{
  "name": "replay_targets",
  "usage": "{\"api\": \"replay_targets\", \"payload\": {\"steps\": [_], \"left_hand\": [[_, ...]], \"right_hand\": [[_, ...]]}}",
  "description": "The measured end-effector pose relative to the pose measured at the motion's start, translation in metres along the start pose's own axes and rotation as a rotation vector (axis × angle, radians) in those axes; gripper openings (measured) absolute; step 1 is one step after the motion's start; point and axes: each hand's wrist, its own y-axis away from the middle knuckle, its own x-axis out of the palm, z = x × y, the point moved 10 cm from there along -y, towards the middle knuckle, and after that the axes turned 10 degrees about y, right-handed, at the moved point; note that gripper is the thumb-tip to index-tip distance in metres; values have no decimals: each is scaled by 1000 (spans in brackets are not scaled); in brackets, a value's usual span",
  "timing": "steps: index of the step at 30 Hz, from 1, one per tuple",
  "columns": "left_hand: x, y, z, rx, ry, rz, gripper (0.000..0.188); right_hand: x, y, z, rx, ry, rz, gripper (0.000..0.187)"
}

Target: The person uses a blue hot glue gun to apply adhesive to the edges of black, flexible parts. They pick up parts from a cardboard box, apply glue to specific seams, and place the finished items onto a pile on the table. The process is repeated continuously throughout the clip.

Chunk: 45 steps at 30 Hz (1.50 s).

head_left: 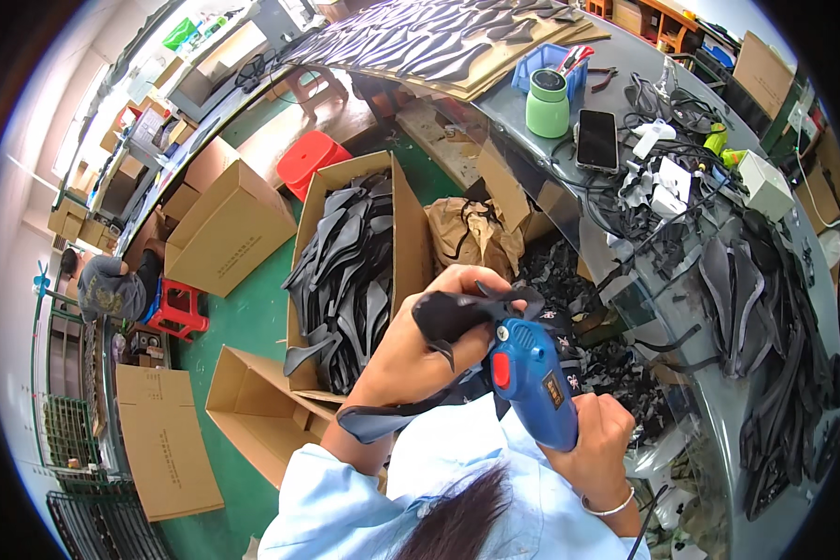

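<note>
My left hand [409, 359] is closed around a curved dark grey, flexible piece [446, 317], bunched up at the fingers. A long grey tail [375, 425] hangs across my left wrist; I cannot tell whether it belongs to the same piece. My right hand [595, 443] grips the lower end of a blue handheld power tool [543, 397] with a red button. The tool's front end meets the dark piece beside my left fingers, and its working tip is hidden there. Just beyond my hands stands a cardboard box [413, 233] heaped with similar dark grey pieces [350, 271].
On the right, a grey table [513, 112] carries a green flask [547, 105], a phone [596, 140], cables and a pile of dark strips [775, 373]. Dark scraps [555, 266] lie below its edge. Open cartons [229, 229] stand left; a person [112, 285] sits beyond.
</note>
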Motion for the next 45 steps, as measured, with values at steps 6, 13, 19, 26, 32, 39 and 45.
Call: {"api": "replay_targets", "payload": {"steps": [6, 13, 19, 26, 32, 39, 45], "left_hand": [[12, 0, 10, -20, -136, 232, 42], [23, 5, 32, -71, -454, 418, 35], [73, 18, 69, -389, -171, 533, 41], [59, 10, 29, 326, -439, 209, 19], [40, 28, 106, -222, 377, -58, 21], [85, 45, 143, -274, 432, 84, 66], [50, 30, 101, -16, 840, -292, 46]], "right_hand": [[-1, -5, 8, -27, -75, 2, 33], [-17, -10, 4, -40, -86, -84, 34], [-3, -33, -28, 236, -557, -29, 35], [2, -23, -64, 495, -685, -27, 34], [14, -16, -68, 622, -928, -11, 37], [4, -11, -85, 696, -854, -271, 29], [20, -9, -72, 611, -676, -152, 43]]}}
